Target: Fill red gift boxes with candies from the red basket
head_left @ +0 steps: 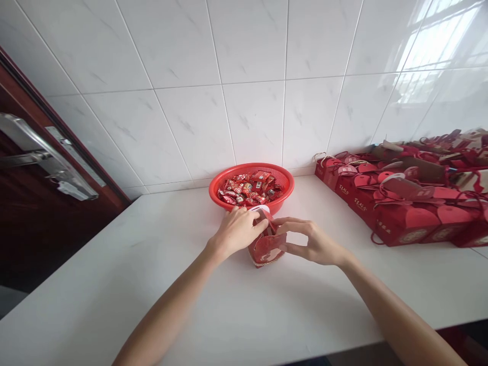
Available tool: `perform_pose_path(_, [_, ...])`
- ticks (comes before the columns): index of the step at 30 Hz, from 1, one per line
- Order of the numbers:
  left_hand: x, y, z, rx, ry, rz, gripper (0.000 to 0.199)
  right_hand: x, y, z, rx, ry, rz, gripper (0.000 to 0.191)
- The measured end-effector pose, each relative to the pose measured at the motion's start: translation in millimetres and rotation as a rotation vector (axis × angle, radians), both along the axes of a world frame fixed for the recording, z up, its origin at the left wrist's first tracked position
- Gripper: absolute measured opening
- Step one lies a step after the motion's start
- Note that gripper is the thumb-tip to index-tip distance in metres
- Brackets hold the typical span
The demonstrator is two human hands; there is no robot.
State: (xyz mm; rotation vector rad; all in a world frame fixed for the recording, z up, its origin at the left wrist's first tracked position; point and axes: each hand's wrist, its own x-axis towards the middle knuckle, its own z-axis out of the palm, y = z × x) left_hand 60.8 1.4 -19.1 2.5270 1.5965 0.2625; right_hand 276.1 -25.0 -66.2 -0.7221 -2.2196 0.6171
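A small red paper candy box (pixel 268 250) with a pale printed pattern and a twisted cord along its lower front stands on the white counter, its top flaps partly raised. My left hand (pixel 237 229) grips the box's upper left side, fingers bent over the flaps. From the right, my right hand (pixel 314 243) holds the box with fingers at the top and thumb at the side flap. What lies inside the box is mostly hidden. Right behind it, a red plastic basket (pixel 288 189) holds several red-wrapped candies (pixel 247 188).
Rows of red gift boxes (pixel 404 223) with cords and flaps crowd the counter's (pixel 133 284) right side. A tiled wall (pixel 251 122) rises behind. To the left is a dark door (pixel 23 203) with a metal handle (pixel 49 157). The counter's front edge runs below my arms.
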Motion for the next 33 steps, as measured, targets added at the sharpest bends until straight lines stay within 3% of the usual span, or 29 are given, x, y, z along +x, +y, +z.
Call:
perform_pose_path(9, [4,2,-4.4,0.07,0.033,0.08,0.044,-3,-1,-2.1,-0.022,0.0,-0.025,0.007])
perform_pose_path(14, [7,0,-18.9,0.175,0.064,0.116,0.039,-4,-1,-5.5,0.009,0.016,-0.004,0.012])
perform_pose_path(18, [1,-3,-34.9,0.257,-0.081,0.078,0.042,-7,-1,-8.9,0.008,0.013,-0.025,0.016])
perform_pose_path(27, [-32,-3,-62.6,0.291,-0.357,-0.144,0.048,-14,-2,-16.1,0.022,-0.037,-0.079,0.019])
perform_pose_path(33, [-32,-4,-81.9,0.331,-0.593,-0.136,0.05,-18,-2,-17.9,-0.068,0.042,-0.099,0.018])
